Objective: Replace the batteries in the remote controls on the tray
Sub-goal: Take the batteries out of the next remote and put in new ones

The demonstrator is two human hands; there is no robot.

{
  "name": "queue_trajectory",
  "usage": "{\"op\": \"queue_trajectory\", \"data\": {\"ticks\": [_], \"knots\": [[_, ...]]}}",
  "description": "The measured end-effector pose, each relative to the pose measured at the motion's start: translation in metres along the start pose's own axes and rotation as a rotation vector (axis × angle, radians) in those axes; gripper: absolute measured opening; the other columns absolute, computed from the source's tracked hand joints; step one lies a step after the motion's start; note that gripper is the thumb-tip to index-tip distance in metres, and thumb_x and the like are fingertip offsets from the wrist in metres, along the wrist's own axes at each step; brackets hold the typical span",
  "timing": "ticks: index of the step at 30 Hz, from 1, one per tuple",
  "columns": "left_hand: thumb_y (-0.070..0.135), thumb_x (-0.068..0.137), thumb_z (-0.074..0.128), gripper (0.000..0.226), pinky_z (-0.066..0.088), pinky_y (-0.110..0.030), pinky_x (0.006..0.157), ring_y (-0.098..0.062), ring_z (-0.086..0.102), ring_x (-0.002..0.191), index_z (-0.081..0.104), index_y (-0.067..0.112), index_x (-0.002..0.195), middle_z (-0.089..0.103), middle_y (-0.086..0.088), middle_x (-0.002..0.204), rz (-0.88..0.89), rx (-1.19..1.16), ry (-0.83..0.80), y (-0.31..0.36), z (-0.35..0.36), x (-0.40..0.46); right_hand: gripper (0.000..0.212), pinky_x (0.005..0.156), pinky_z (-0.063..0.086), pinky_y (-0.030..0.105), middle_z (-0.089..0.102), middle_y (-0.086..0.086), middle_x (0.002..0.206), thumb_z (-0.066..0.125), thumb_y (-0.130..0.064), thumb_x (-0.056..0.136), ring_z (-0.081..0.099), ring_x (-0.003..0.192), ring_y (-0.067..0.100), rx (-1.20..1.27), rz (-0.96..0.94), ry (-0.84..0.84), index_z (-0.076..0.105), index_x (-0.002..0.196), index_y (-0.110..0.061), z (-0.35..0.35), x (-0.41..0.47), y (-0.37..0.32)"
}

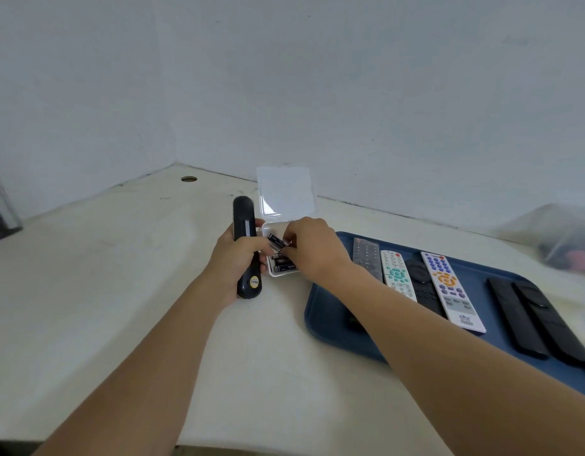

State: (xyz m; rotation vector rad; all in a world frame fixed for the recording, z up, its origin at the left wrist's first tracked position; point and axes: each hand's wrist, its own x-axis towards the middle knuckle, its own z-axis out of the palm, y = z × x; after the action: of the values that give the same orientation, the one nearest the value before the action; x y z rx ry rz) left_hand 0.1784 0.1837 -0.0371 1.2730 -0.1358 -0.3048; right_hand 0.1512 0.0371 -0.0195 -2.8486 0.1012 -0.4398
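over box [282, 273], right hand [312, 246] pinches battery [275, 241]

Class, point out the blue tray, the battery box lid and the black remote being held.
blue tray [320, 320], head view, bare near-left corner.
battery box lid [286, 192], head view, lid centre.
black remote [242, 209], head view, upper body.

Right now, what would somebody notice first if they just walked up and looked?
Probably the two hands in the middle: the left hand grips a black remote control upright, while the right hand pinches a battery over the small open battery box. Next, the blue tray on the right, with a row of remotes, one white with orange buttons.
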Motion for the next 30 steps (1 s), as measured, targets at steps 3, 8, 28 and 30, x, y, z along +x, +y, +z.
{"op": "queue_trajectory", "data": {"ticks": [3,8,28,30], "knots": [[-0.016,0.075,0.059,0.046,0.046,-0.026,0.047,-0.017,0.050,0.055,0.063,0.011,0.112,0.057,-0.006,0.071,0.008,-0.002,-0.001,0.000,0.002,-0.001,0.014,0.065,0.051,0.033,0.067,0.006,0.097,0.064,-0.024,0.093,0.067,0.084,0.026,-0.062,0.009,-0.022,0.068,0.099,-0.012,0.000,-0.001,-0.003],[-0.009,0.079,0.069,0.037,0.048,-0.026,0.047,-0.018,0.051,0.054,0.064,0.012,0.109,0.060,-0.010,0.077,-0.004,-0.047,0.083,-0.001,0.001,0.003,0.013,0.055,0.039,0.029,0.059,0.007,0.086,0.060,-0.018,0.096,0.059,0.076,0.025,-0.015,0.014,-0.090,0.059,0.087,-0.009,-0.011,-0.001,-0.008],[0.022,0.088,0.077,0.019,0.046,-0.026,0.046,-0.016,0.051,0.051,0.063,0.010,0.093,0.058,-0.004,0.070,-0.003,-0.026,-0.097,0.032,0.084,-0.042,0.009,0.055,0.045,0.016,0.073,0.011,0.089,0.063,-0.007,0.096,0.052,0.060,0.008,1.186,0.207,-0.262,0.070,0.099,-0.002,-0.101,-0.084,0.095],[0.025,0.086,0.079,0.024,0.048,-0.026,0.048,-0.018,0.053,0.050,0.063,0.009,0.093,0.060,-0.006,0.068,-0.063,0.075,-0.227,0.031,0.123,-0.042,0.007,0.054,0.043,0.019,0.072,0.014,0.081,0.065,-0.005,0.095,0.051,0.059,0.011,0.964,0.169,-0.196,0.072,0.095,-0.002,-0.113,-0.091,0.112]]}}
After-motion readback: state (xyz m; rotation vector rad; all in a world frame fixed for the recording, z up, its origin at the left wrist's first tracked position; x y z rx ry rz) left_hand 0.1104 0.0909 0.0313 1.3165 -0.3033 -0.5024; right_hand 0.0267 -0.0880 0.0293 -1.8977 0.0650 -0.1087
